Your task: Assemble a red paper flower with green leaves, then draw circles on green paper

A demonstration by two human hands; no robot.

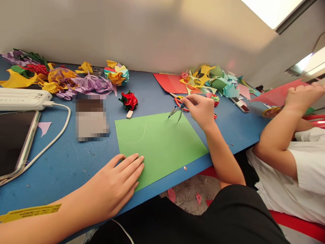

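Note:
A sheet of green paper [162,145] lies on the blue table, with a faint circle drawn in its upper left part. Fingers stretched out, my left hand [119,183] rests flat on the sheet's lower left corner. My right hand [200,110] pinches the top of a drawing compass [179,111], whose two legs are spread and point down at the sheet's upper right part. Behind that hand, scissors [175,98] with red and yellow handles are partly hidden. Just above the sheet sit a white eraser [129,114] and a red and green paper flower [129,100].
Paper scraps and flowers [88,83] pile up along the wall, with more scraps [215,79] at right beside red paper [167,84]. At left lie a phone [16,142], a white power bank [24,99] and its cable. A person's arm [281,128] holds red paper at right.

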